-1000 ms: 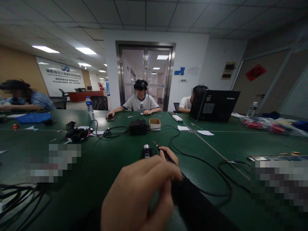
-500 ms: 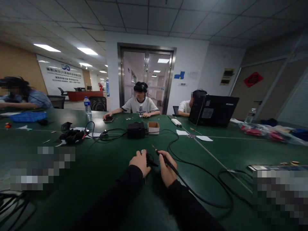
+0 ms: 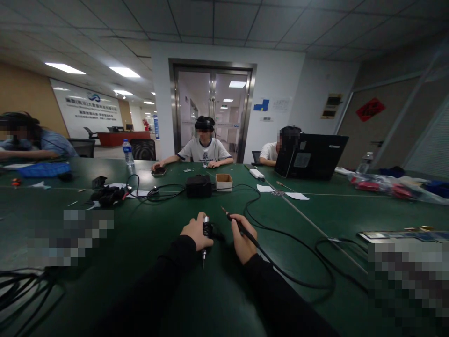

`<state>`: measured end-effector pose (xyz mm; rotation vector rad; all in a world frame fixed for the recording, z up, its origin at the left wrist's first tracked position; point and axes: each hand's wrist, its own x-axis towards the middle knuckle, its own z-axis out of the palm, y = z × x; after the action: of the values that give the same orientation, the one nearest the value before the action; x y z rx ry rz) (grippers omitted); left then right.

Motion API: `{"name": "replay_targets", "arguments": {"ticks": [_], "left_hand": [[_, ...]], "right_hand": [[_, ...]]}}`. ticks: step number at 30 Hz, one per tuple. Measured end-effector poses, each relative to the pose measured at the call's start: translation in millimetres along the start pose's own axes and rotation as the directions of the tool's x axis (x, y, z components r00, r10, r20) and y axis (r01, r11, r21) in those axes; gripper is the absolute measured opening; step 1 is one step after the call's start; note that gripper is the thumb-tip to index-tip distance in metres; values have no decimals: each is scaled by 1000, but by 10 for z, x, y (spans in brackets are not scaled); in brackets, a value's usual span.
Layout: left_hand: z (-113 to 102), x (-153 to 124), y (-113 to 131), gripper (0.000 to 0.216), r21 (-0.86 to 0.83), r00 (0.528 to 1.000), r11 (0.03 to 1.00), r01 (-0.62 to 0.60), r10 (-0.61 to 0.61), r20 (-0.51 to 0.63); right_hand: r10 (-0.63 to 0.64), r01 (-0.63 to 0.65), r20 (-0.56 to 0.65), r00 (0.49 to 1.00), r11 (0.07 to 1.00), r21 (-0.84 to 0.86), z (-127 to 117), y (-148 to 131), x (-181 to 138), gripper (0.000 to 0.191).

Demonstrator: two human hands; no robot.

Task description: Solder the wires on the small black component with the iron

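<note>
My left hand [image 3: 195,231] is closed round a small black and silver cylindrical part [image 3: 206,230] with a thin pin sticking down from it, held just above the green table [image 3: 147,243]. My right hand [image 3: 242,239] grips a black pen-shaped soldering iron [image 3: 234,221], its tip pointing up and away to the left. A black cable [image 3: 298,262] runs from the iron across the table to the right. The two hands are close together, a few centimetres apart.
A black box [image 3: 198,185] and a small cardboard box [image 3: 224,181] sit further back with cables. A person in a white shirt [image 3: 204,150] sits opposite, another behind a laptop [image 3: 310,156], a third at far left. A water bottle [image 3: 126,153] stands left of them.
My left hand, close to the camera a second ago, dropped to the table and took hold of the small cylindrical part, lifting and tilting it. The right hand kept the iron nearly still.
</note>
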<state>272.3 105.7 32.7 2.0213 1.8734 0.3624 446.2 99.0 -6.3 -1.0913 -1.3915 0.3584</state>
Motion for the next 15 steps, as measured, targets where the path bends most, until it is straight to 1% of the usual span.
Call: {"name": "replay_targets", "arguments": {"ticks": [2, 4, 6, 10, 13, 15], "left_hand": [[-105, -165, -204, 73, -18, 1000, 1000, -2, 2, 29], [-218, -355, -477, 74, -37, 999, 999, 18, -17, 43], [-331, -550, -793, 77, -31, 997, 997, 72, -71, 34], [-530, -911, -1440, 83, -27, 989, 989, 145, -144, 19], [-632, -1157, -1850, 81, -30, 985, 986, 164, -165, -45], [-674, -1302, -2059, 76, -32, 980, 987, 156, -159, -123]], "right_hand": [[0, 0, -7, 1000, 1000, -3, -12, -29, -10, 23], [-4, 4, -9, 1000, 1000, 1, -26, -52, -21, 23], [-4, 4, -10, 1000, 1000, 10, -37, -61, -31, 23], [9, -9, -7, 1000, 1000, 15, -48, -54, -43, 23], [8, -8, -9, 1000, 1000, 6, -50, -50, -44, 23], [2, -2, -13, 1000, 1000, 1, -49, -48, -44, 23]]}}
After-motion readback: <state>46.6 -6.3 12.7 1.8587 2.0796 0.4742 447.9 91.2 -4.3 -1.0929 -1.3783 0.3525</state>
